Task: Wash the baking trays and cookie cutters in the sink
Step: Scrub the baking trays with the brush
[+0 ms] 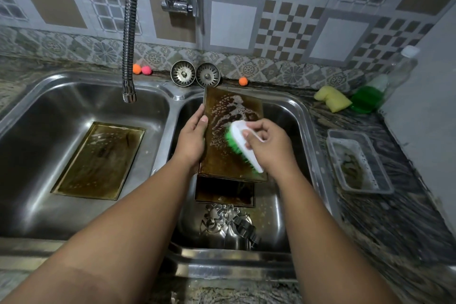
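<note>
Over the right bowl of the sink point(158, 89), the left hand point(192, 139) gripped the soapy tray point(223, 155) by its edge, the right hand point(270, 147) gripped the brush point(240, 139) on it, and the cutters point(229, 224) lay in that bowl.

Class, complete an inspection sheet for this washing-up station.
Surface: double steel sink in a stone counter.
Job's things: soapy baking tray tilted over the right basin; second tray beneath it; third tray flat in the left basin; cookie cutters heaped in the right basin; green-bristled brush.
Clutter: yellow sponge, green container, clear tub, two strainers, small coloured balls.
Grips: left hand holds the soapy baking tray's edge; right hand grips the brush on it.
Cables: nothing seen.
Surroundings: patterned wall tiles; flexible tap hose above the left basin.
</note>
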